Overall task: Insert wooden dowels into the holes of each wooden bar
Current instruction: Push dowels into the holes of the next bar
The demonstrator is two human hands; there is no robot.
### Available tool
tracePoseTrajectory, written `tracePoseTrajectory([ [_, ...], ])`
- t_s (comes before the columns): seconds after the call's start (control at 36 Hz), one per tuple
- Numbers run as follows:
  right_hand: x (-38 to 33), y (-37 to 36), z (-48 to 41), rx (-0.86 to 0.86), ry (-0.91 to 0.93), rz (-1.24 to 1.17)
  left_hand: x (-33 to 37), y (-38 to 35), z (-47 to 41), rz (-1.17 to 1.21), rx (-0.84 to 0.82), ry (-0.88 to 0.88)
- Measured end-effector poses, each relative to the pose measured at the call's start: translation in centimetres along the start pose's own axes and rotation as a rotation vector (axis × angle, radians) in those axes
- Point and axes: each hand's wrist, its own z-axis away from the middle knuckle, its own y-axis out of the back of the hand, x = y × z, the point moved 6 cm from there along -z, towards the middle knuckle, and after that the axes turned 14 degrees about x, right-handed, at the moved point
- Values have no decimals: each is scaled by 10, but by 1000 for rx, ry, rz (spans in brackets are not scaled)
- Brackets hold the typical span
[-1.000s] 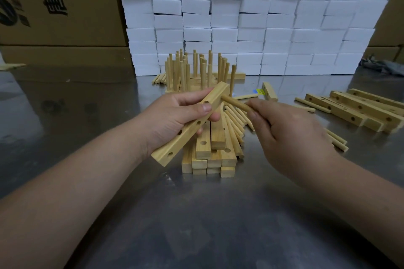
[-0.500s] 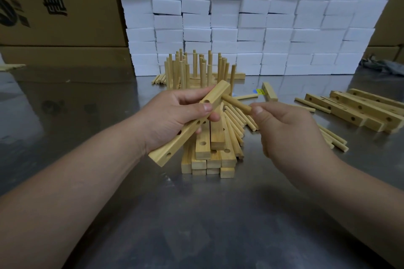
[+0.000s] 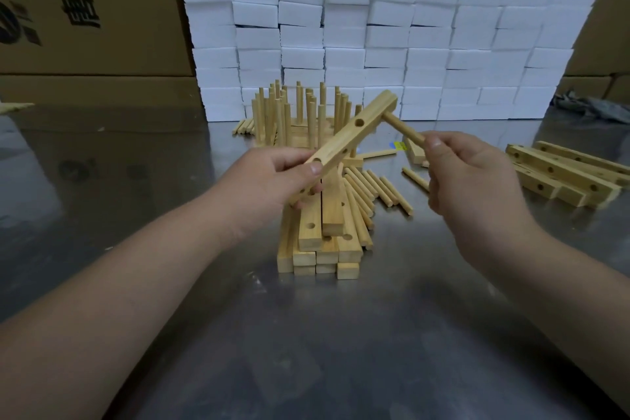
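My left hand (image 3: 272,177) gripped a wooden bar (image 3: 354,133) near its lower end, thumb across the front face and fingers curled behind it, so the bar slanted up and away to the right above the table (image 3: 306,351). Three of its holes faced me along the open part of the bar. My right hand (image 3: 470,181) pinched a dowel (image 3: 404,128) by its near end between thumb and fingertips, and the far end of that dowel sat against the right side of the bar close to its top; how deep it went in, I could not tell. Directly under my hands lay a stack of bars (image 3: 324,242) with empty holes, and loose dowels (image 3: 375,187) fanned out against its right side. Behind the stack stood bars already filled (image 3: 296,112), their dowels pointing straight up in a thick cluster. More bars (image 3: 562,170) lay side by side well off to my right. A wall of white foam blocks (image 3: 392,27) ran along the back of the table, with cardboard boxes (image 3: 85,10) printed in black characters to its left.
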Motion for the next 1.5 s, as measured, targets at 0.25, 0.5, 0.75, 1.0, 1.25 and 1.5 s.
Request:
tracePoseTrajectory([
  [0.25,-4,5,-9,22,-28,-110,-19,5,-6,34,271,77],
  [0.5,40,10,-50,-236,152,1265,-37,9,-8,143,399,202],
  [0.75,62,5,-51,-328,115,1273,-40,6,-7,81,418,161],
  [1.0,45,8,-53,-272,176,1231,-41,6,-7,78,421,118],
  [1.25,54,22,-65,-299,76,1361,-36,8,-5,82,451,106],
  [1.5,60,17,-55,-440,-3,1428,-35,8,-3,64,451,117],
])
